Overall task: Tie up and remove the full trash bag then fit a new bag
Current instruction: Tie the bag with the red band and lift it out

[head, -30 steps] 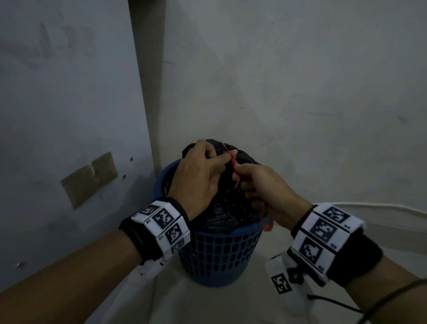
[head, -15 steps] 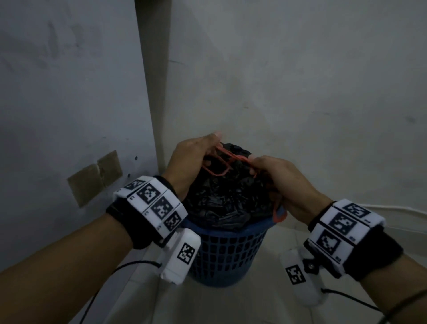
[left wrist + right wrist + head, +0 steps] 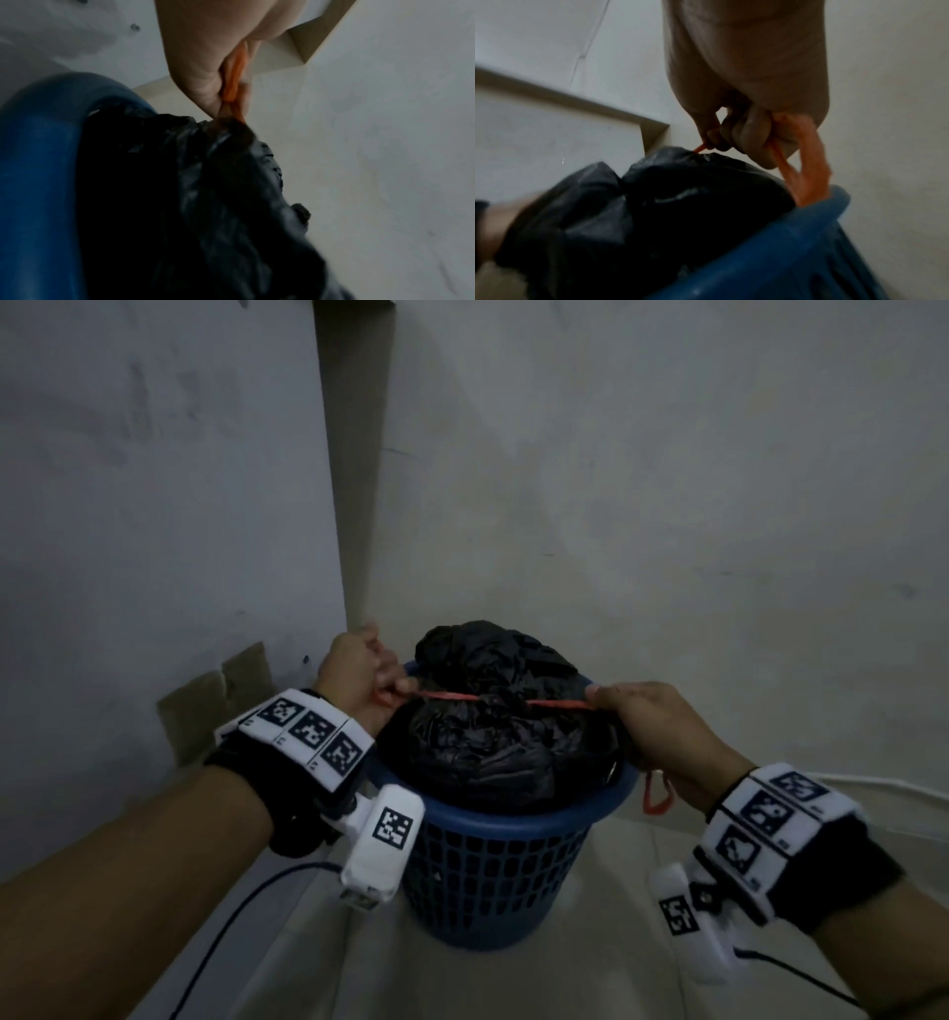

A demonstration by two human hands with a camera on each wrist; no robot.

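L hand [image 3: 359, 670], R hand [image 3: 652, 726] pull drawstring [image 3: 462, 697] taut.

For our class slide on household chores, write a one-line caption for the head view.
Both hands, left hand and right hand, pull an orange drawstring taut across a black trash bag in a blue basket.

Head cam high, looks down-forward at corner, blue basket [image 3: 493, 855] at 6 o'clock. Wrist cams close, low, look up along hands — both share black bag [image 3: 205, 192] and basket rim with head view.
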